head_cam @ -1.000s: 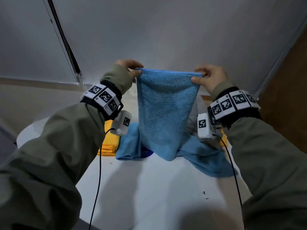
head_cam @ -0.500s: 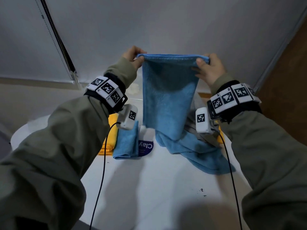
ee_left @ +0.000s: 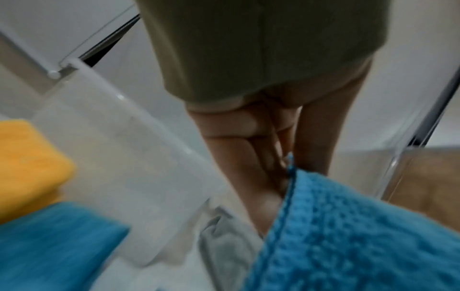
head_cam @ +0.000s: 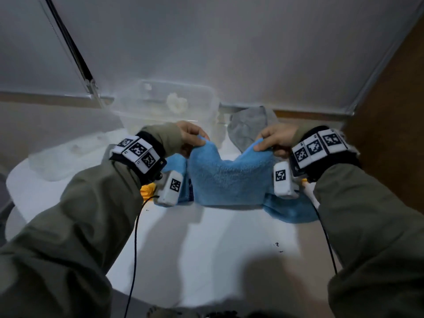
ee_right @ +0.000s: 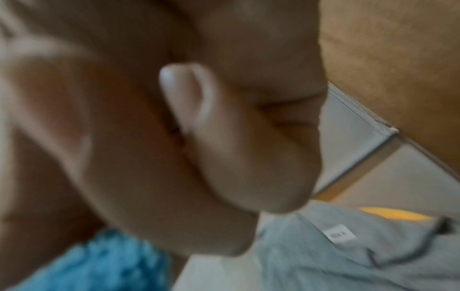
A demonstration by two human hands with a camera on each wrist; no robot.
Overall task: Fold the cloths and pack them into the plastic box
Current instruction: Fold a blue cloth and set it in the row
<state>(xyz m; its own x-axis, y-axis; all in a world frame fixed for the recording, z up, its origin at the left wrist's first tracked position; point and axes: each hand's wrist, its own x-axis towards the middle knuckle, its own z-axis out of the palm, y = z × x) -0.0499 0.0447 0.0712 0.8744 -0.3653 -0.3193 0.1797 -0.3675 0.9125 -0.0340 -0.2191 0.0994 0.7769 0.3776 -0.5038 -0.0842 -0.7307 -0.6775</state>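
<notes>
A light blue towel (head_cam: 229, 180) hangs folded between my hands, sagging in the middle, its lower fold touching the white table (head_cam: 206, 249). My left hand (head_cam: 195, 140) pinches its left top corner; the left wrist view shows the towel edge (ee_left: 291, 177) between thumb and fingers. My right hand (head_cam: 266, 143) pinches the right top corner, and the right wrist view shows curled fingers (ee_right: 224, 157) above the blue towel (ee_right: 104, 261). The clear plastic box (head_cam: 165, 104) stands behind the hands, against the wall.
A folded blue cloth (head_cam: 176, 161) and a folded yellow cloth (head_cam: 146, 192) lie under my left wrist. Another blue cloth (head_cam: 291, 210) is spread under my right wrist. A grey cloth (head_cam: 250, 127) lies crumpled at the back right. A clear lid (head_cam: 68, 154) rests at left.
Both hands have come down from chest height toward the table, carrying the towel. It no longer hangs full length; it now sags between the hands with its lower part on the table.
</notes>
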